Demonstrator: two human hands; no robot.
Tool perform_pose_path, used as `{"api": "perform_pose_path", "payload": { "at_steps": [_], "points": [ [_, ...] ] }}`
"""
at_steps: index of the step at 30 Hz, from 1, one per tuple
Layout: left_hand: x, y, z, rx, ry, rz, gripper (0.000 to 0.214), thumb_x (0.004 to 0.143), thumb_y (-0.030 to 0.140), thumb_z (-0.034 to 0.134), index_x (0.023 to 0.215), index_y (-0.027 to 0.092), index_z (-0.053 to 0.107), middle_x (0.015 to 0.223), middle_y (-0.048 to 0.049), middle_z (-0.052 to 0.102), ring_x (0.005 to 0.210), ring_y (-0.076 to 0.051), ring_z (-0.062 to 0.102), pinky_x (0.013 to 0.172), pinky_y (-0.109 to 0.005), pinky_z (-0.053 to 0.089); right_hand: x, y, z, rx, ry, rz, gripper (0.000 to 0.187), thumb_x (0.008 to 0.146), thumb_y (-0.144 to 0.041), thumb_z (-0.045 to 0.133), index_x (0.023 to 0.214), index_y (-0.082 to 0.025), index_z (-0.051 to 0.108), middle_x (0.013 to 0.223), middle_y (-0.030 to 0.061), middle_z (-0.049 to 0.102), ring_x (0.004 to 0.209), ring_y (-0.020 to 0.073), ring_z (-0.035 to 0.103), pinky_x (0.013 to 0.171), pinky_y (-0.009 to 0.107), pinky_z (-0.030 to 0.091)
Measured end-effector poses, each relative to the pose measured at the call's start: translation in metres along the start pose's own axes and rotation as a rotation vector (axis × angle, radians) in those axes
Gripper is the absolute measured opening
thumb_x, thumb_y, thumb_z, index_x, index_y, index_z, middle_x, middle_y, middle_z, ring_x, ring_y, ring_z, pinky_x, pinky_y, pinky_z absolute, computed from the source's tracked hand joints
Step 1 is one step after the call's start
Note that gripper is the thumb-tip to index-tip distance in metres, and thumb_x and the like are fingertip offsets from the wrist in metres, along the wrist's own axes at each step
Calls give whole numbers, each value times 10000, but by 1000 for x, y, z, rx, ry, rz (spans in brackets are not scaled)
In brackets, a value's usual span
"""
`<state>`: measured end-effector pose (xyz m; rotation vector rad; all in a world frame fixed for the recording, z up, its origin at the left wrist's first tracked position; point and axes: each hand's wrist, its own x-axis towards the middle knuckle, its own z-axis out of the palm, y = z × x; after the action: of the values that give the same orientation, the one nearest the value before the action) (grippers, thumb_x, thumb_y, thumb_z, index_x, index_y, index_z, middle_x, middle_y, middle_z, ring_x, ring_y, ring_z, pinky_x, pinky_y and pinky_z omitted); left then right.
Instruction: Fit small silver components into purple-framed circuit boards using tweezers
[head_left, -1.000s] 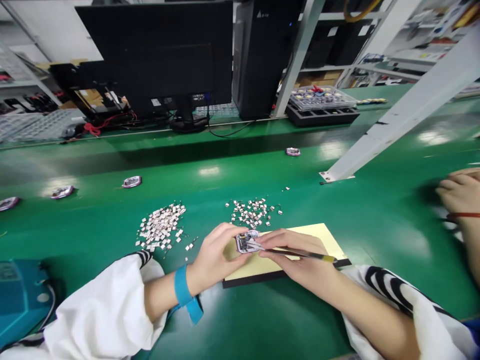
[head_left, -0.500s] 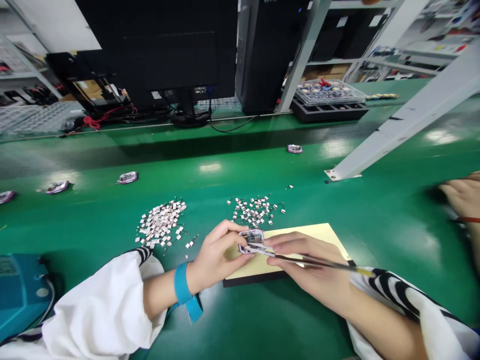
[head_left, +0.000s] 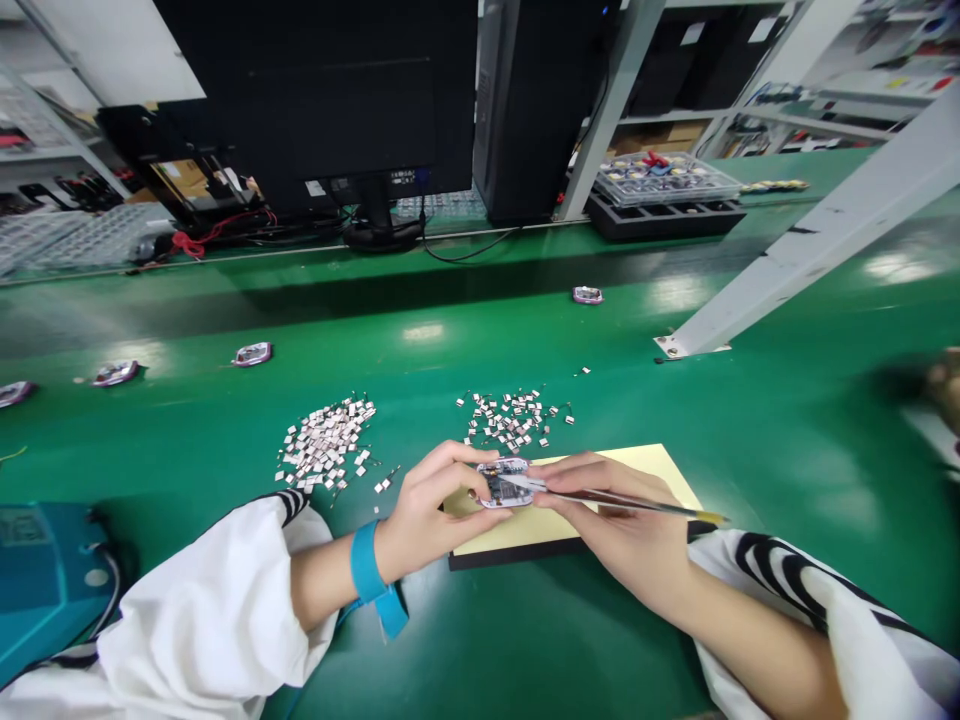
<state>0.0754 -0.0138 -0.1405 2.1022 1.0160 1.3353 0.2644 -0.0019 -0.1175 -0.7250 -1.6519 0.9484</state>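
Observation:
My left hand (head_left: 442, 500) pinches a small oval circuit board (head_left: 501, 484) by its edges, just above a pale yellow pad (head_left: 637, 470) with a black base. My right hand (head_left: 615, 525) holds slim tweezers (head_left: 622, 503) with a yellow-tipped end, and their points rest on the board's top face. A blue wrist strap (head_left: 367, 570) circles my left wrist. Behind my hands lie two loose heaps of tiny metal-and-white chips (head_left: 326, 445) (head_left: 511, 420) on the green bench. The fingers hide parts of the board.
A blue device (head_left: 45, 570) sits at the left. Several small boards (head_left: 252, 354) lie farther along the green bench. A white steel strut (head_left: 810, 240) slants at the right, beside a co-worker's blurred hand (head_left: 943, 388). Behind stand a monitor (head_left: 322, 100), computer tower (head_left: 529, 100) and parts tray (head_left: 664, 180).
The tweezers have swung to a flatter angle across the board. The co-worker's hand has moved toward the right edge and blurred. The view has shifted slightly.

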Motion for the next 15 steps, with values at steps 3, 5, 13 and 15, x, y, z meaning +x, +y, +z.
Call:
{"api": "perform_pose_path", "payload": {
  "at_steps": [3,5,13,15],
  "points": [
    [-1,0,0,9,11,5,171,685,177,699,714,156,532,923,-73,589,878,-165,590,723,-254,486,2,1,-2,68,-19,113,172,684,-71,691,772,-202,623,781,10,661,761,132,644,669,176,550],
    [-1,-1,-1,15,18,10,165,683,172,699,720,157,540,928,-69,590,870,-158,589,721,-246,486,5,2,-5,103,-76,160,172,671,-95,707,778,-197,618,773,16,663,749,139,645,677,189,549],
    [-2,-4,0,-3,19,45,146,674,161,708,700,143,565,951,-71,568,883,-157,588,739,-241,498,3,2,-2,73,-55,199,128,672,-138,721,729,-201,625,739,14,668,721,139,644,671,199,545],
    [-3,-4,0,-39,5,39,117,686,148,694,708,141,579,960,-77,555,891,-167,594,744,-255,512,1,1,1,102,-16,187,123,678,-126,713,713,-207,627,732,12,667,721,139,645,670,201,547]
  ]
}}
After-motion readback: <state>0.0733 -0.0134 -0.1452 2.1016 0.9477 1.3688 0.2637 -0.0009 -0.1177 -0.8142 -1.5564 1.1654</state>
